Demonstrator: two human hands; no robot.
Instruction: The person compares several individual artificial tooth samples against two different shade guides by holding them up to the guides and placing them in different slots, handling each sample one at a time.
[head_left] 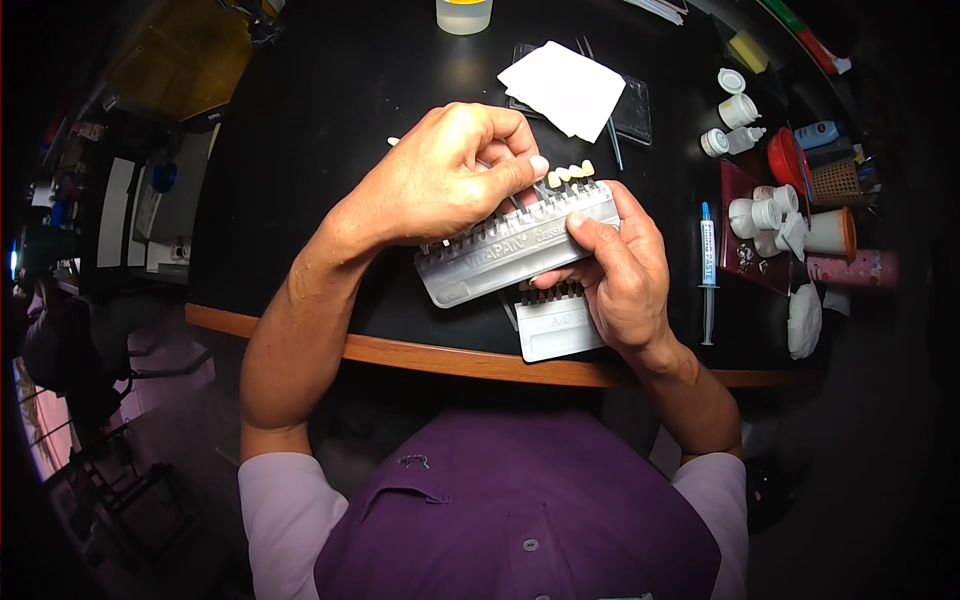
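A long silver dental shade guide [520,255], with a row of tab holders along its far edge, is tilted above the table's front part. My right hand [630,270] grips its right end, thumb on the front face. Over its far edge, my left hand [465,165] has thumb and fingers closed together at the tabs; what they pinch is mostly hidden. Several tooth-shaped pieces [572,174] in cream stand in a row at the guide's far right end. Below my right hand lies a second, whitish shade guide [560,328] near the table edge, partly covered.
White paper sheets [568,88] lie on a dark tray with tweezers [614,145] beside them. At the right are a blue-tipped syringe [708,270], small white jars [738,108] and a dark red tray [735,225]. A clear cup [464,16] stands at the far edge.
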